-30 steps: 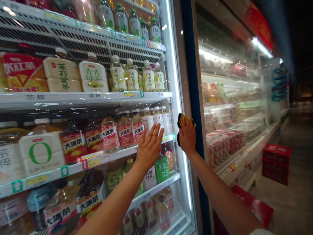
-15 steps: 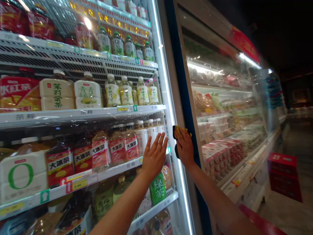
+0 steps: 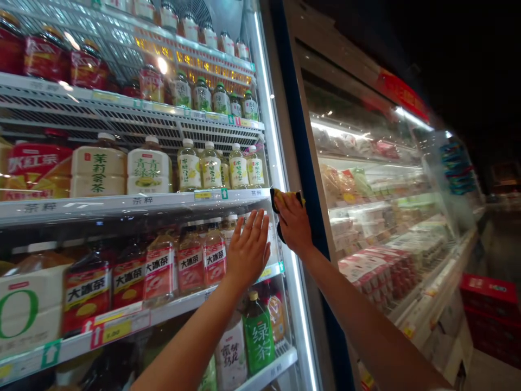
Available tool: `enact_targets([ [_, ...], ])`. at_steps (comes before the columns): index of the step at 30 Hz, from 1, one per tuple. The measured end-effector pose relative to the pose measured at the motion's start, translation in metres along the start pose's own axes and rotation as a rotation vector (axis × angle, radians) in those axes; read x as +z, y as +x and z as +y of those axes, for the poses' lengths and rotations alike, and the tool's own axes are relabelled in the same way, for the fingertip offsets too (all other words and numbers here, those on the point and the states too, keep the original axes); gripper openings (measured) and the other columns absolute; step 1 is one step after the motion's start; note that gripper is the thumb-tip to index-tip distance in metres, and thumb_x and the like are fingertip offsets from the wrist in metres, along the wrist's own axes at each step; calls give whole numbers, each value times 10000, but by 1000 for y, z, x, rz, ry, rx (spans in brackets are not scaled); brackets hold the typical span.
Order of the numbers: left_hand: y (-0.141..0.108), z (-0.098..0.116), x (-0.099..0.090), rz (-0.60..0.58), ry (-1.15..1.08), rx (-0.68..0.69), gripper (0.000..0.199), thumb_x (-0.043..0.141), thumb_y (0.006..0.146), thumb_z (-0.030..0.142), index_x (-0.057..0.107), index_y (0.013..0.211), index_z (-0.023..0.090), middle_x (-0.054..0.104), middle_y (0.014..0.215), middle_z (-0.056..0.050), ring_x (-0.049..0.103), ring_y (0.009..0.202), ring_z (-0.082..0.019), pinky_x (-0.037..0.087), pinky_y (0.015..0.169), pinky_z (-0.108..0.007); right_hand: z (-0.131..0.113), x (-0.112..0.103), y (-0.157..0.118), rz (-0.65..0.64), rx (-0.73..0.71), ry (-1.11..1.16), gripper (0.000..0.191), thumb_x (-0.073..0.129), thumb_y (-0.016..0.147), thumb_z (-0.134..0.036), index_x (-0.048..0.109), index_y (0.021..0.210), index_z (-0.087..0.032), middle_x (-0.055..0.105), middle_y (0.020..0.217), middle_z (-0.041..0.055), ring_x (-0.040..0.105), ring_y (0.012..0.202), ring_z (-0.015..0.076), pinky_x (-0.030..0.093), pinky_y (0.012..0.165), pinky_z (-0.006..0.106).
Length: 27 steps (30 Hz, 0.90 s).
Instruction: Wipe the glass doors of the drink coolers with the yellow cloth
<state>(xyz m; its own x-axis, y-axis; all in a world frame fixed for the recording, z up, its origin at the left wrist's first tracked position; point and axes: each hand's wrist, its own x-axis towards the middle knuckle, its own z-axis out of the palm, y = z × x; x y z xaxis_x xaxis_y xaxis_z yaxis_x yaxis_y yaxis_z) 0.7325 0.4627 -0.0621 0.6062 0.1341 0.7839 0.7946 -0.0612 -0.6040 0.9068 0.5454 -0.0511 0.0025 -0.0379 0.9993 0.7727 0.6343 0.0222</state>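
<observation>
My left hand [image 3: 247,247] lies flat against the glass door of a drinks cooler, fingers apart, with nothing in it. Bottles with red labels [image 3: 190,262] stand behind the glass just left of it. My right hand [image 3: 295,225] presses a yellow and black cloth [image 3: 287,198] against the door near its lit right edge. The cloth shows above the fingers and a dark part of it at the left of the palm. Both arms reach up from the bottom of the view.
Shelves [image 3: 134,202] of bottles fill the cooler. A dark blue strip [image 3: 303,146] runs down beside its frame. On the right is a lit display case [image 3: 382,163] with packaged goods. Red boxes [image 3: 490,309] stand on the floor at the far right.
My right hand and the cloth have moved up and left, off the blue strip towards the glass. My left hand has shifted slightly left. The view has tilted a little.
</observation>
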Motion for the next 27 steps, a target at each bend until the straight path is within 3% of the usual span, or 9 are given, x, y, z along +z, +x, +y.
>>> enact_targets([
  [3,-5,-6,-3,3,13,28,742,463,1016,323,130,1636,92,210,1688,-157,148,1584,-274,99,1313,-500,5,-12,-34,-46,-97,-16,523,450,1014,-233,476,1533,-294,486,1590,31,307,1546,247,357,1220,484],
  [5,-7,-11,-4,-6,18,43,736,459,1022,353,137,1636,107,229,1686,-149,149,1584,-270,99,1311,-509,15,-17,-34,-56,-83,-33,512,441,1015,-229,492,1522,-283,494,1584,37,315,1542,247,365,1212,477],
  [8,-2,-19,-6,-14,24,42,722,454,1025,369,150,1635,129,248,1684,-139,163,1581,-272,111,1308,-518,21,-15,8,-64,12,-53,510,395,1019,-207,505,1515,-244,477,1595,56,306,1545,262,365,1210,487],
  [11,4,-26,-8,3,30,18,716,451,1025,335,132,1639,150,261,1683,-129,180,1577,-266,124,1304,-523,10,-5,56,-39,120,-61,534,381,1011,-203,474,1537,-221,448,1612,73,294,1547,295,345,1215,540],
  [13,4,-29,-11,15,35,0,737,455,1021,325,99,1644,157,261,1683,-129,175,1579,-263,123,1302,-531,-2,0,63,-33,121,-55,547,384,1015,-227,441,1558,-238,426,1627,63,284,1549,302,341,1214,560],
  [18,-7,-39,-20,0,53,14,729,462,1016,334,133,1643,157,259,1684,-124,157,1583,-245,101,1314,-481,-5,-6,4,-97,-144,15,542,427,1018,-258,434,1556,-323,431,1625,-10,288,1553,251,340,1228,520],
  [20,-10,-45,-24,-28,62,23,720,467,1014,341,155,1639,165,258,1686,-119,156,1584,-244,95,1315,-486,7,-11,-7,-73,-135,22,527,419,1021,-251,458,1542,-315,479,1594,8,322,1539,254,358,1218,518],
  [23,-10,-56,-30,-62,76,22,716,482,1007,344,178,1631,172,258,1690,-114,151,1586,-246,96,1312,-509,15,-8,20,-18,-5,0,521,390,1022,-240,477,1535,-261,500,1578,61,338,1527,291,377,1196,556],
  [27,-6,-67,-36,-76,90,18,676,468,1013,346,223,1615,163,264,1690,-116,150,1588,-250,86,1309,-531,-13,9,81,41,116,4,533,389,1011,-232,476,1537,-224,482,1588,85,321,1528,337,338,1200,619],
])
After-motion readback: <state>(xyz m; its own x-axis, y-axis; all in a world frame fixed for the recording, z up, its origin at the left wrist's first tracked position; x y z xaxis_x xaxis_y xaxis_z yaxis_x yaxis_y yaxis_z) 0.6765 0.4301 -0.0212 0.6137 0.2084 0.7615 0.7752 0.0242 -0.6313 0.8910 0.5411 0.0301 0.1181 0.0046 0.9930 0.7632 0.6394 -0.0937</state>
